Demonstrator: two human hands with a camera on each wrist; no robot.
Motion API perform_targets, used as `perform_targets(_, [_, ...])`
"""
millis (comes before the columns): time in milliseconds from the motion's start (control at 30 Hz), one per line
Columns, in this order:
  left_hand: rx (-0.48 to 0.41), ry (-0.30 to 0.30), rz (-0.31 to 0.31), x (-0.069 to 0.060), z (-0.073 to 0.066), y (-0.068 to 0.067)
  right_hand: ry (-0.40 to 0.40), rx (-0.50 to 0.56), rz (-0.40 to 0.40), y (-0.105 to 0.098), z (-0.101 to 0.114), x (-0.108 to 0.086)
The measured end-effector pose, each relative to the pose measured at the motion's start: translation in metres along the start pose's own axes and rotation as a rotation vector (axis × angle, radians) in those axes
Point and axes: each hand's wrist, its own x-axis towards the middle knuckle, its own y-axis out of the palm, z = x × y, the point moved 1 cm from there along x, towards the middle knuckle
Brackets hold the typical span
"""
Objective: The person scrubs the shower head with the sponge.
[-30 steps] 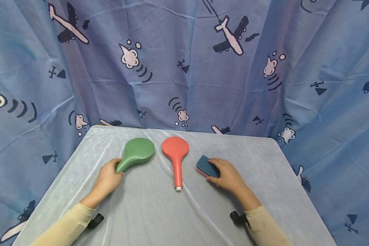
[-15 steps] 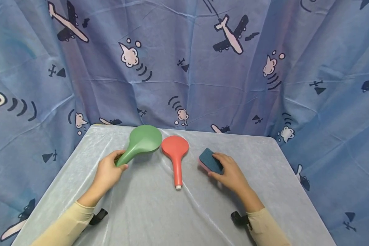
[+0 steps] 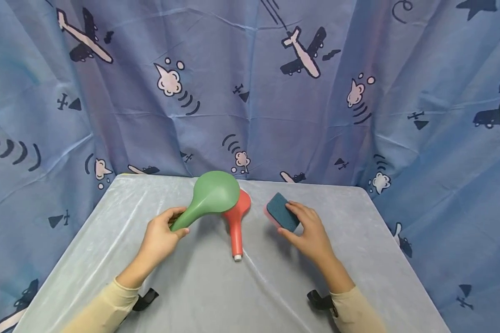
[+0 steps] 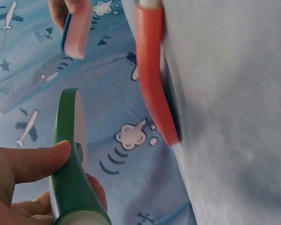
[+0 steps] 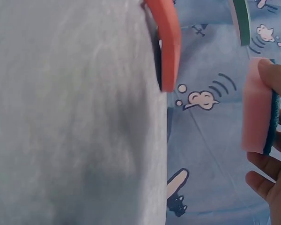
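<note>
My left hand [image 3: 160, 235] grips the green shower head [image 3: 216, 192] by its handle, holding it above the table. In the left wrist view its pale face points to the right. The red shower head [image 3: 235, 226] lies on the table, its round head partly hidden behind the green one in the head view. A short white end shows at its handle. My right hand [image 3: 312, 231] pinches a sponge [image 3: 282, 212] between thumb and fingers, off the table. One side of the sponge is dark blue-green; the other, a pink layer [image 5: 257, 110], shows in the right wrist view.
A grey-white cloth covers the table [image 3: 233, 296]. Behind and beside it hangs a blue curtain [image 3: 216, 115] printed with airplanes and clouds. Each wrist wears a black camera mount, such as the right mount [image 3: 320, 300].
My left hand has lifted the green shower head and moved it right, over the red one's head. The right hand has raised the sponge from the table and tilted it. The red shower head stays put.
</note>
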Motion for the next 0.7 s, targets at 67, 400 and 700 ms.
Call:
perform_targets(67, [-0.004, -0.001, 0.012, -0.003, -0.003, 0.003, -0.001, 0.019, -0.025, 0.0, 0.005, 0.0])
perform_targets(400, [-0.061, 0.029, 0.051, -0.006, -0.017, 0.015, -0.031, 0.047, -0.075, -0.007, 0.029, 0.014])
perform_targets(700, [-0.066, 0.03, 0.074, -0.011, -0.023, 0.019, -0.044, 0.055, -0.122, -0.005, 0.043, 0.029])
